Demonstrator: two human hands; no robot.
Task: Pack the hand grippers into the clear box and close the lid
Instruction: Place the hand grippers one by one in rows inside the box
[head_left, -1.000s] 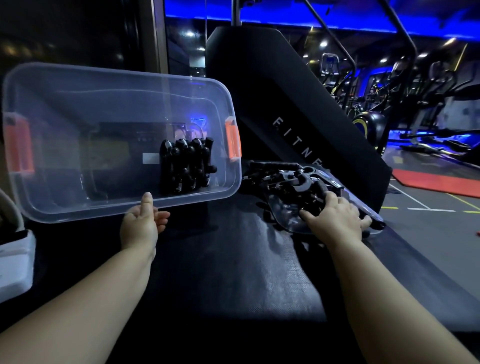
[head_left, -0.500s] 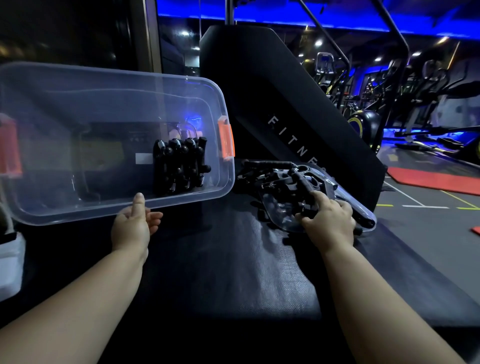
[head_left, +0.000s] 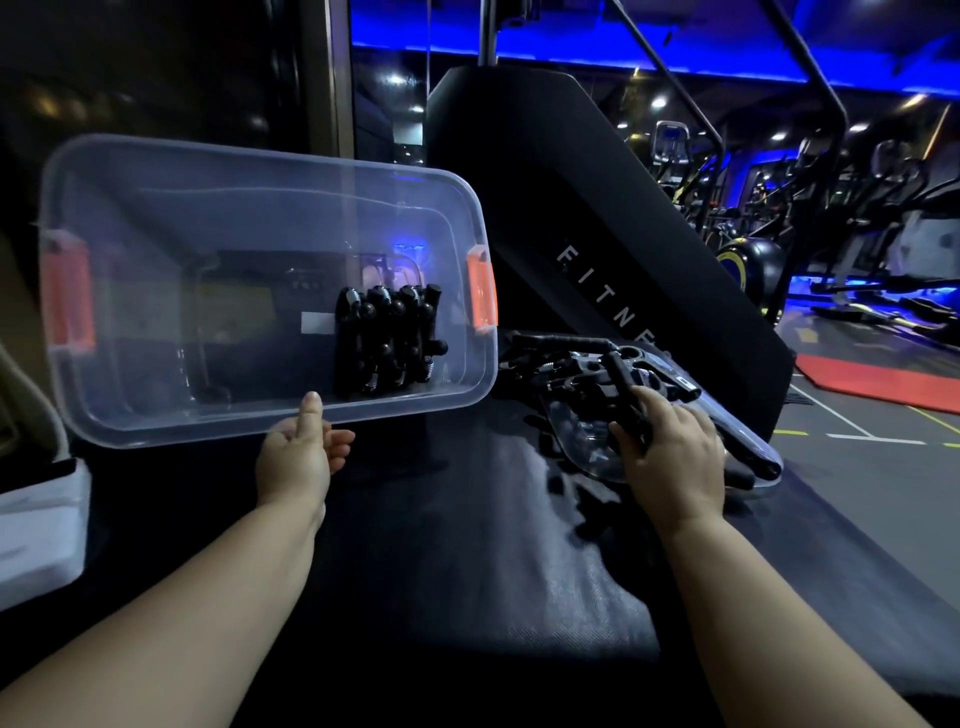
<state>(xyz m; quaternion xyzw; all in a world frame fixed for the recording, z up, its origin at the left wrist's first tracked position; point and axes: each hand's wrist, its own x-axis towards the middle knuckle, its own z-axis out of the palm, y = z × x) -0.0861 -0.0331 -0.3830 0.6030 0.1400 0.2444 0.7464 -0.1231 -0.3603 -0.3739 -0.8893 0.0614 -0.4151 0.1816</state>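
A clear box (head_left: 208, 249) with orange latches is tipped up on its side, its opening facing me. My left hand (head_left: 301, 457) grips its lower rim, thumb on the edge. Several black hand grippers (head_left: 387, 345) stand in a row inside it, at the right. To the right a pile of black hand grippers (head_left: 582, 364) lies on the clear lid (head_left: 576, 431), flat on the black mat. My right hand (head_left: 670, 452) is closed around the handle of one gripper (head_left: 626, 387) at the front of that pile.
A black slanted machine panel (head_left: 597, 218) with white letters rises right behind the pile. A white object (head_left: 36, 535) sits at the left edge of the mat. Gym machines and a red floor mat (head_left: 883, 384) lie beyond on the right.
My right hand has gone from resting on the pile to closing its fingers around one gripper's handle. The box has stayed tipped in my left hand.
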